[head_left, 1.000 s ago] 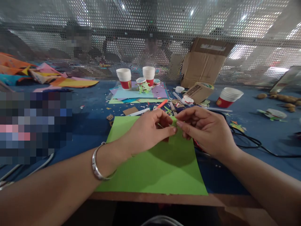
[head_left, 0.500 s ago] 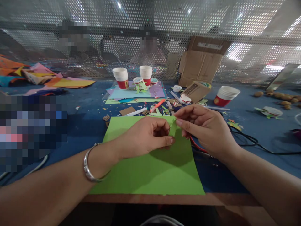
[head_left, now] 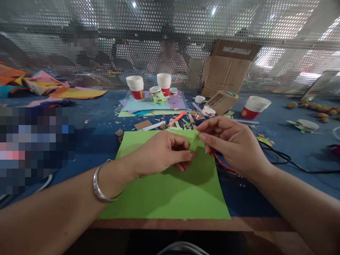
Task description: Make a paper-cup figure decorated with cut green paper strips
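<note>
Between my two hands is a small piece of green paper (head_left: pixel 195 142). My left hand (head_left: pixel 170 152) pinches its lower end between thumb and fingers. The thumb and forefinger of my right hand (head_left: pixel 228 141) close on its upper end. Under both hands lies a large sheet of green paper (head_left: pixel 164 198), reaching to the table's front edge and partly covered by my left forearm. The small piece's exact shape is hard to make out against the sheet of the same colour.
Beyond the sheet are paper scraps, an orange marker (head_left: pixel 177 118), stacked paper cups (head_left: pixel 135 88) and a green cut-out figure (head_left: pixel 158 97). A cardboard box (head_left: pixel 225 72) leans on the mesh screen. To the right are another cup stack (head_left: pixel 255 107) and a black cable (head_left: pixel 283 157).
The small green piece has tilted and shows less of its length between my fingers. Both hands stay almost where they were.
</note>
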{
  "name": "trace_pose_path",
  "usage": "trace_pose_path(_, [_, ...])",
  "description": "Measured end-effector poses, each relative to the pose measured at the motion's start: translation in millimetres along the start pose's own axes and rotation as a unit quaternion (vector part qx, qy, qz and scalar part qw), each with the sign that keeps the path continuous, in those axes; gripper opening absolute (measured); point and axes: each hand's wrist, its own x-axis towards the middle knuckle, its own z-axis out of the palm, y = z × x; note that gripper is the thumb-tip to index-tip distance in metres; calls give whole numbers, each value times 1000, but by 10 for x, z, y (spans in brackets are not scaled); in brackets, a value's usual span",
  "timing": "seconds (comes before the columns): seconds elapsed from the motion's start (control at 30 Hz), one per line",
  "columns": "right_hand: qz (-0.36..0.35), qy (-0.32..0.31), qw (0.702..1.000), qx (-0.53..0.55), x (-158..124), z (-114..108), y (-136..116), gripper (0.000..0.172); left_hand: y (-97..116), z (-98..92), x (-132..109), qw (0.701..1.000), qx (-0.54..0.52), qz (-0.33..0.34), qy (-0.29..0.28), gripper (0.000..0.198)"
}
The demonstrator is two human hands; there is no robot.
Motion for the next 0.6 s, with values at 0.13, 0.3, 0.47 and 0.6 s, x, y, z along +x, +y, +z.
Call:
trace_pose_path(0.13, [15,-3,1000,9,9,-4,1,19,10,30,-6,1000,17,6,24,27])
trace_pose_path(0.3, [18,-7,1000,15,3,3,7,22,16,30,-33,1000,28,5,13,24])
trace_pose_path(0.47, [0,-9,1000,12,-3,4,4,19,23,-39,-50,995,94,33,-8,32])
trace_pose_path(0.6, [-6,-4,1000,-21,0,5,4,15,21,-75,-22,993,101,55,25,29])
